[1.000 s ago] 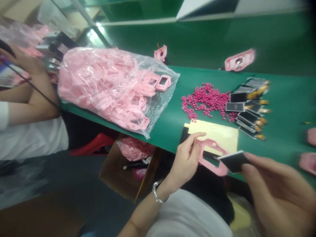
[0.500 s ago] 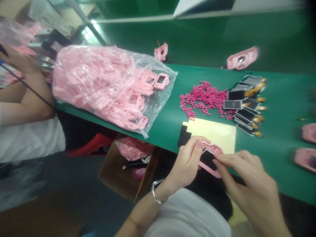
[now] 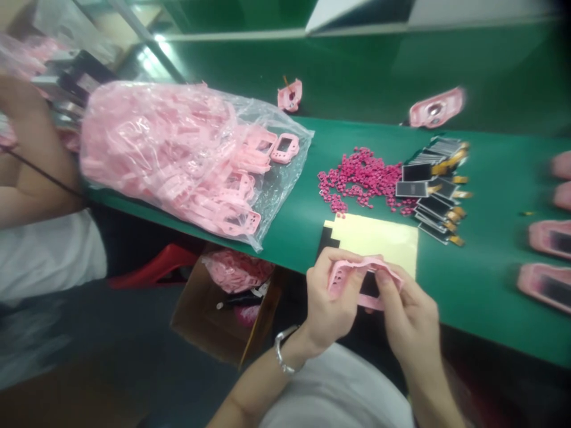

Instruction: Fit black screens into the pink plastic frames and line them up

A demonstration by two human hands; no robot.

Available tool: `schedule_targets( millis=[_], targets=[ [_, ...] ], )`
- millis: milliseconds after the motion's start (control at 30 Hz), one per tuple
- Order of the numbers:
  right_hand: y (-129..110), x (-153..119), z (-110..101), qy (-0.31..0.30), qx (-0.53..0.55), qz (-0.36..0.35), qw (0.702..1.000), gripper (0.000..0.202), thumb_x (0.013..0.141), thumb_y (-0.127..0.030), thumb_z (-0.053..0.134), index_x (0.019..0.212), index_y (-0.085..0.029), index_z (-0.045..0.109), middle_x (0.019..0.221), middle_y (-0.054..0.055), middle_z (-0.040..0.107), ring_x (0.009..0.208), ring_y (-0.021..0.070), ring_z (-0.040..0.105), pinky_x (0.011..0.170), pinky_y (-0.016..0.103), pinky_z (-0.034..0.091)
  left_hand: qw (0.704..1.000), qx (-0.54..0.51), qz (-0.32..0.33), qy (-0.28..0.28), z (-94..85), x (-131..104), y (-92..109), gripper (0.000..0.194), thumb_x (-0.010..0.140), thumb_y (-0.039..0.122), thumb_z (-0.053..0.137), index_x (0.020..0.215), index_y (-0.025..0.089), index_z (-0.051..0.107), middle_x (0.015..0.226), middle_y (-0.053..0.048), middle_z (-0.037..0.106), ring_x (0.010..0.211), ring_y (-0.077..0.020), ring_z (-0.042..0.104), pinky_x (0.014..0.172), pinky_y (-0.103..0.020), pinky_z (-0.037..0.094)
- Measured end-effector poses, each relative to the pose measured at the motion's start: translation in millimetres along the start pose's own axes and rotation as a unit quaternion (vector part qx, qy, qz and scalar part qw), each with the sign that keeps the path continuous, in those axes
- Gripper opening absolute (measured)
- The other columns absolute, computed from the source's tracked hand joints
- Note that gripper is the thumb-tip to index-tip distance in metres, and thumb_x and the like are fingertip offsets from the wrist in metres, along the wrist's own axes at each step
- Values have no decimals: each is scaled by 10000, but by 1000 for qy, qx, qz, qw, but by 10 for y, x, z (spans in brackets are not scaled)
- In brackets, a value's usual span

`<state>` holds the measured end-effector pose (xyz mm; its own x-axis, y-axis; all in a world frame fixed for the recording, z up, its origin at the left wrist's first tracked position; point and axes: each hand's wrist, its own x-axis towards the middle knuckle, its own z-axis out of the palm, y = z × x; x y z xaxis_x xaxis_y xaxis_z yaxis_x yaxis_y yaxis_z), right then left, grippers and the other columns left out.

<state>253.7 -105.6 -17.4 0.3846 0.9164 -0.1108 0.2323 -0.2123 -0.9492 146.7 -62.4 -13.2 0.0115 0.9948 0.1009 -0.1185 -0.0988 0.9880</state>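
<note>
Between my two hands, at the front edge of the green table, is a pink plastic shell point(image 3: 375, 302) with a dark rectangular window. My left hand point(image 3: 332, 297) grips its left end, thumb on the inner side and fingers behind. My right hand point(image 3: 408, 309) is closed on the right part, its thumb pressing near the dark window. Just beyond the shell lies a sheet of yellow paper stickers point(image 3: 379, 238), partly over a black piece. Behind the sheet are a pile of small magenta button pieces point(image 3: 363, 175) and a stack of small display screens point(image 3: 417, 173) with orange ribbon cables.
A large clear bag of pink shells point(image 3: 165, 154) covers the table's left side. Several pink shells with screens point(image 3: 551, 238) line the right edge. Two pink parts point(image 3: 435, 109) stand at the back. Below is a cardboard box point(image 3: 200, 321). Another person's arm point(image 3: 35, 154) is at left.
My right hand has moved left from a fingertip pinch at the screen to grip the shell with its thumb inside. The shell has turned and tilted in my hands.
</note>
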Motion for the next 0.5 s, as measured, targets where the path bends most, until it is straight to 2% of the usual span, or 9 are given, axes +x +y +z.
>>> schedule_targets(
  millis=[67,200,300,367,500],
  targets=[
    [-46,-27,4,7,-3,11,1000,337,1015,-472,591,1106,-210,781,638,-7,645,538,124,554,454,224,406,1000,11,16,-2,-24,-26,5,57,969,153,686,955,201,659,786,23,722,653,-70,702,647,-131,541],
    [-94,4,-18,-1,14,27,1000,310,953,-478,665,1065,-216,790,844,27,750,628,134,625,502,220,473,999,-7,-8,-36,-80,-33,-11,40,996,172,646,998,209,662,879,-4,759,791,-106,744,764,-171,577],
    [-114,48,-5,1,15,57,998,279,919,-453,710,1035,-216,803,816,13,750,568,119,596,497,219,485,997,-30,-32,-59,-111,-25,-50,91,1031,185,575,1068,216,652,977,-26,784,896,-130,756,853,-213,584],
    [-122,58,12,1,20,62,998,290,919,-444,714,1060,-207,806,806,15,750,560,123,593,506,230,502,998,-32,-32,-47,-121,-22,-76,107,1035,185,560,1090,218,644,999,-31,787,919,-137,752,885,-234,581],
    [-128,49,44,-28,64,56,996,356,997,-441,607,1196,-199,775,877,48,779,636,157,665,560,254,554,1000,-11,-20,13,-123,-19,-93,82,1020,191,576,1054,209,647,941,-26,766,808,-131,719,801,-227,574]
  ],
)
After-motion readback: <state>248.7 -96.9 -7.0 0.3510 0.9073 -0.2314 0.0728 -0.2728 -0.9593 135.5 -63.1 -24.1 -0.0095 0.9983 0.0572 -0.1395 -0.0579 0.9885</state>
